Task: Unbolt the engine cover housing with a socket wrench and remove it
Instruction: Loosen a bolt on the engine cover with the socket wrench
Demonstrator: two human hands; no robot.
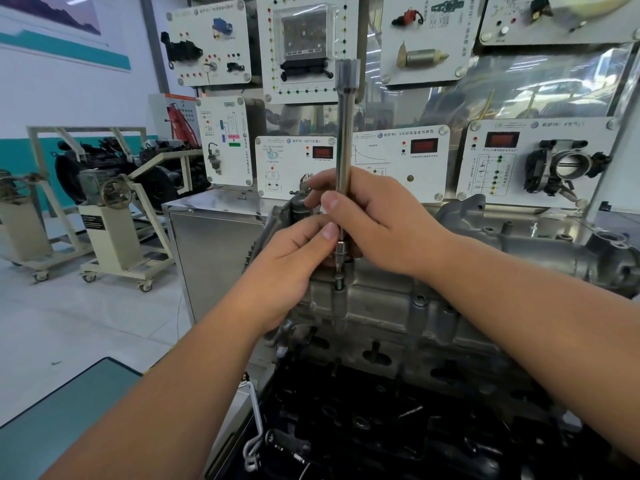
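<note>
The right hand point(377, 220) has its fingers curled round the lower shaft of the socket wrench point(345, 150), a long chrome extension bar standing nearly upright, its wide square-drive end high above the fingers. The left hand point(294, 265) pinches the bar's lower end between thumb and fingertips, just under the right hand's thumb, likely to steady the small socket and keep it square on the bolt point(339, 284) directly below the fingers. That bolt sits in a raised boss of the engine cover housing point(398, 317), the grey cast aluminium piece lying beneath and beyond both hands, in place on the dark engine block point(381, 410) nearer the person. Holding the bar low with both hands seems meant for fine alignment or finger-spinning rather than hard torque. Behind the fingers stand white training display panels point(398, 161); whether the socket is fully seated cannot be told.
</note>
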